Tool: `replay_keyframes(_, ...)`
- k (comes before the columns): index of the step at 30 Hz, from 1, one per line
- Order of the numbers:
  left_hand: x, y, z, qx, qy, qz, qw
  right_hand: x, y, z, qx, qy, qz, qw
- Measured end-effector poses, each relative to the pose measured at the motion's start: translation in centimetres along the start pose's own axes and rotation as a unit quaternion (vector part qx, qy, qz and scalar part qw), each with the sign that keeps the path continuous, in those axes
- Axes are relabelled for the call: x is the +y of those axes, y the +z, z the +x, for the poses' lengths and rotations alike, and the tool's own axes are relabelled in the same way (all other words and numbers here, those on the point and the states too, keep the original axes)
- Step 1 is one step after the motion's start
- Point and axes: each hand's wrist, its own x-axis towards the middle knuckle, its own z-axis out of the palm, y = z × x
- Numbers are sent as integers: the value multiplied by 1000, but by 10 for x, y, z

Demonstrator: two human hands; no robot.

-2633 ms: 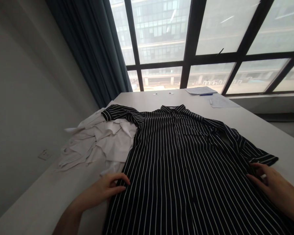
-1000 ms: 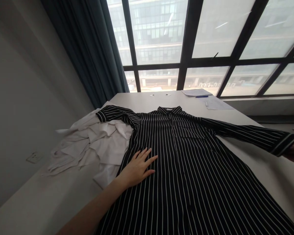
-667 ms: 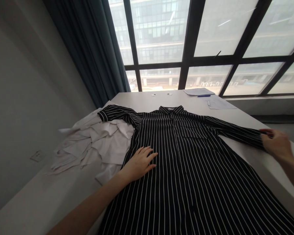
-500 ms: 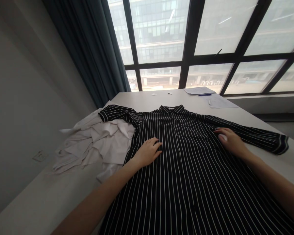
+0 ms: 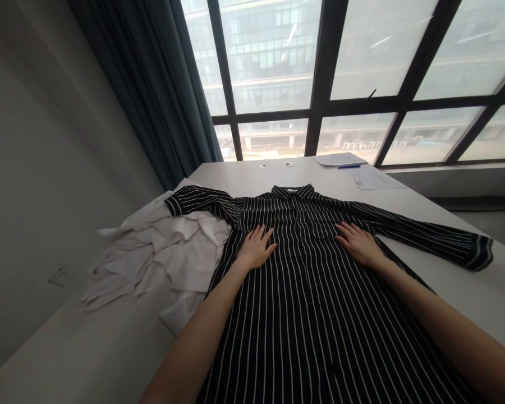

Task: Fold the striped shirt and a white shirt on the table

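Observation:
A black shirt with white stripes (image 5: 294, 303) lies spread out front side up, its collar toward the window and its lower part running out of view below. My left hand (image 5: 256, 247) rests flat on the left side of the chest, fingers apart. On the right side of the chest lies my right hand (image 5: 359, 244), also flat with its fingers stretched out. Neither hand grips the cloth. The right sleeve stretches out across the table, and the left sleeve lies partly over a heap of white cloth (image 5: 180, 252).
The white table (image 5: 239, 171) reaches to the window. At its far right lie paper sheets (image 5: 340, 159) and a blue pen (image 5: 349, 166). A dark curtain (image 5: 151, 84) hangs at the left, beside a wall with a socket (image 5: 61, 275).
My right hand has moved left from the shirt's side edge onto the chest and flattened, fingers spread. My left hand has slid slightly up toward the collar.

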Motion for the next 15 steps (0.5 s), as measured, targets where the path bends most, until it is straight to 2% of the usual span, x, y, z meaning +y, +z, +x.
replay_keyframes(4,1,2,0,-1,5,3,1000,35,-2,0,11,50,-8,999)
replay_keyframes(8,0,4,0,3,5,5,1000,43,-6,3,42,82,-4,996)
replay_keyframes(11,0,5,-1,6,6,6,1000,26,-9,10,70,79,-5,994)
replay_keyframes(15,-1,6,-2,8,7,3,1000,-20,-6,19,82,0,9,997)
